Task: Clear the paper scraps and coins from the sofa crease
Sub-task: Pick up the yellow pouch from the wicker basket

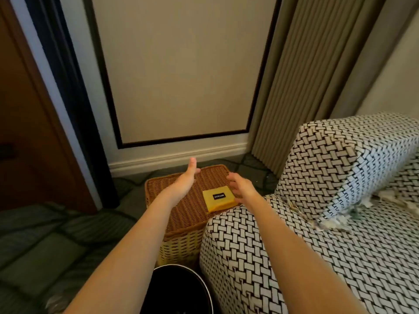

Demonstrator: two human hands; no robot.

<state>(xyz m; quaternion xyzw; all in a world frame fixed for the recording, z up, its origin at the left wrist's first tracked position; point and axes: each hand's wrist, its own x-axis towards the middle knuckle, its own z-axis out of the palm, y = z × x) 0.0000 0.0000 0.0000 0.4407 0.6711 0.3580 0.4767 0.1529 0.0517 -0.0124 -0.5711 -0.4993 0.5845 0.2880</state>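
Bin [181, 288]; left hand [186, 177], right hand [243, 186] spread above basket [192, 214]

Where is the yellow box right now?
Head view, centre: the yellow box lies on the wicker basket, beside the sofa arm, by the right hand.

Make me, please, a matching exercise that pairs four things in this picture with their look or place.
Things:
1. wicker basket
2. yellow box
3. bin
4. curtain

Descriptions:
A. black and round, nearest the camera
B. brown woven lid, beside the sofa
C. olive pleats, hanging behind the sofa
D. lies on the woven lid

Pairs: 1-B, 2-D, 3-A, 4-C
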